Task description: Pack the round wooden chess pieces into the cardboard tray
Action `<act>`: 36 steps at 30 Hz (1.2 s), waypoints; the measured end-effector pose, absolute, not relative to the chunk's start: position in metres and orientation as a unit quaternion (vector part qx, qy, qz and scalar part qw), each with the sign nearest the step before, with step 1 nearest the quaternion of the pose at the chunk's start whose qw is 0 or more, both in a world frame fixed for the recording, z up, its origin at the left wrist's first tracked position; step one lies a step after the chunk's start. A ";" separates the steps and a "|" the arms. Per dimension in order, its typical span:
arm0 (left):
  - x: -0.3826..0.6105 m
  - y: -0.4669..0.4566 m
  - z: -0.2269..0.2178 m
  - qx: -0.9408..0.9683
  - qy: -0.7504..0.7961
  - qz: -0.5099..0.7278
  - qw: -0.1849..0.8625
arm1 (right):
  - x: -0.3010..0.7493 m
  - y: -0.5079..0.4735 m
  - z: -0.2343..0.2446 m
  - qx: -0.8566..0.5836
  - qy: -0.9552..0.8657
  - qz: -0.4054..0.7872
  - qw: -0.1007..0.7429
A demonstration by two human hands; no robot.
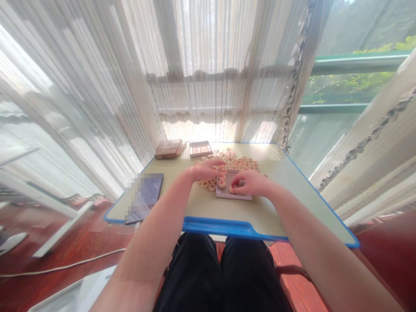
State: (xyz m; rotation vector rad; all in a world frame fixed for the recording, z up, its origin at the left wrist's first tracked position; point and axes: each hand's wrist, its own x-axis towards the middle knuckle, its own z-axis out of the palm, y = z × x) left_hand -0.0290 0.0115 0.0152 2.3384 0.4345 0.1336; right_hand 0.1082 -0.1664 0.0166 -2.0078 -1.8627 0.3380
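A shallow open box lies on the table in front of me, with a column of round xiangqi pieces along its left side. My right hand reaches into the box, thumb and fingers closed on a xiangqi piece at the bottom of it. Over the box's left edge is my left hand, its fingers stretched out to the right above the pieces and partly covering them. Loose xiangqi pieces with red or dark characters spread behind the box, and several lie to its left.
At the back stands another shallow box, beside a brown folded board or case. A dark flat item, partly pixelated, lies at the table's left. The table has a blue rim. Curtains hang behind it.
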 end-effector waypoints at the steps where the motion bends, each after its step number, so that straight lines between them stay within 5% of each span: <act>1: -0.027 0.012 0.015 0.910 0.176 0.075 0.367 | 0.106 -0.166 0.017 -0.707 -0.670 0.117 0.192; 7: -0.021 0.009 0.017 0.907 0.245 0.168 0.297 | 0.104 -0.168 0.020 -0.700 -0.670 0.138 0.207; 16: -0.024 0.012 0.020 0.939 0.258 0.113 0.198 | 0.106 -0.166 0.015 -0.700 -0.680 0.109 0.189; 36: -0.018 -0.001 0.012 0.946 0.194 0.210 0.151 | 0.098 -0.158 0.010 -0.724 -0.660 0.078 0.182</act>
